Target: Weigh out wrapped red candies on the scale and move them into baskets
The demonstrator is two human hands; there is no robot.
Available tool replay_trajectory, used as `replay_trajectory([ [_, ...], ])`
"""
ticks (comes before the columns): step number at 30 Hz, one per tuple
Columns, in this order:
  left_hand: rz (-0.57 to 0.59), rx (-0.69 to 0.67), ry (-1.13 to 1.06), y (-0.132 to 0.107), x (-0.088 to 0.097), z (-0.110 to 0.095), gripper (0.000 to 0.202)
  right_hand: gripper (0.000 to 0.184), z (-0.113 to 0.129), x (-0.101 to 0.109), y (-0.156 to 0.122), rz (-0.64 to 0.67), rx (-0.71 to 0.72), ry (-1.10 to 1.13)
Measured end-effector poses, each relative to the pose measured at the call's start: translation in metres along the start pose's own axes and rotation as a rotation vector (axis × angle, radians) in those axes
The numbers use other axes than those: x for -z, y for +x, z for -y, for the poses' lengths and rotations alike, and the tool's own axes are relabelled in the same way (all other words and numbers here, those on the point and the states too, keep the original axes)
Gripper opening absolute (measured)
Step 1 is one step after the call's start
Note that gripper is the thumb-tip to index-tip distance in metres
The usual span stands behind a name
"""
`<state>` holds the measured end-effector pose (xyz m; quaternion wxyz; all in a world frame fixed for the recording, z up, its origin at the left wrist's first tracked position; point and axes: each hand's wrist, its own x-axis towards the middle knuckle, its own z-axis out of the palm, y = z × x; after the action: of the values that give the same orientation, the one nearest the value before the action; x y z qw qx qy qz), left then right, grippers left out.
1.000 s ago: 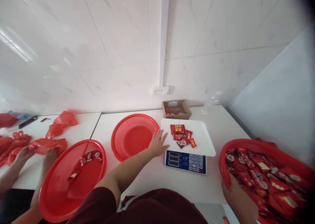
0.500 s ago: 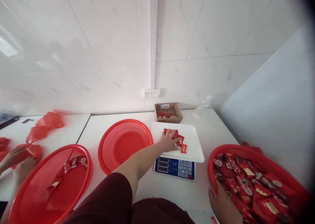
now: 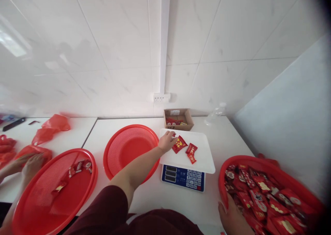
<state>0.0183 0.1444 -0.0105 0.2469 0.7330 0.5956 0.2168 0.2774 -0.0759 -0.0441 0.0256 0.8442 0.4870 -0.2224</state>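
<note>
My left hand [image 3: 167,142] is over the left part of the white weighing tray [image 3: 204,149], its fingers curled on a small red-wrapped packet that shows partly at the fingertips. Right beside it lies a larger red packet with yellow print [image 3: 179,144]. Two small red packets [image 3: 191,153] rest farther right on the tray. Below the tray is the scale's blue keypad panel [image 3: 183,178]. My right hand [image 3: 234,216] grips the near-left rim of a red basket [image 3: 224,167] heaped with red-wrapped packets [image 3: 260,200]; its fingers are partly hidden.
A red mesh basket [image 3: 131,152] stands left of the scale. Another red basket [image 3: 33,207] farther left holds several packets. Behind the tray are a cardboard box [image 3: 178,119] and a clear bottle [image 3: 216,114]. At far left, another person's hands [image 3: 32,164] handle red plastic bags.
My left hand has moved left across the tray, drawing a packet away and uncovering the others. My right hand stays on the basket rim. The other person's hands have shifted on the bag.
</note>
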Motion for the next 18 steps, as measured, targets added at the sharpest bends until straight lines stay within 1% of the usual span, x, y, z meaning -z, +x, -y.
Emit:
replay_trajectory([
  [2,-0.078,0.013,-0.015,-0.011,0.022,0.013,0.028,0.076,-0.001,-0.001,0.001,-0.008,-0.006,0.001],
  [4,-0.121,0.047,0.031,-0.027,0.045,0.032,0.028,0.077,-0.002,-0.002,0.002,-0.003,0.002,0.004],
  [7,-0.102,0.107,0.159,-0.054,0.074,0.065,0.028,0.078,-0.004,-0.005,0.003,0.004,0.013,0.017],
  [9,-0.074,0.11,0.263,-0.068,0.085,0.082,0.03,0.077,-0.006,-0.008,0.004,-0.005,0.022,0.026],
  [10,-0.067,0.097,0.303,-0.074,0.086,0.087,0.03,0.077,-0.006,-0.009,0.004,-0.008,0.027,0.03],
  [12,-0.07,0.041,0.336,-0.079,0.082,0.087,0.032,0.075,-0.008,-0.011,0.005,-0.005,0.02,0.032],
  [14,-0.068,-0.047,0.312,-0.076,0.067,0.076,0.038,0.074,-0.009,-0.012,0.006,-0.005,-0.001,0.032],
  [16,-0.03,-0.145,0.271,-0.067,0.045,0.056,0.045,0.073,-0.009,-0.013,0.007,-0.016,-0.006,0.027],
  [18,0.045,-0.209,0.233,-0.054,0.017,0.031,0.056,0.07,-0.009,-0.013,0.007,-0.046,-0.015,0.005],
])
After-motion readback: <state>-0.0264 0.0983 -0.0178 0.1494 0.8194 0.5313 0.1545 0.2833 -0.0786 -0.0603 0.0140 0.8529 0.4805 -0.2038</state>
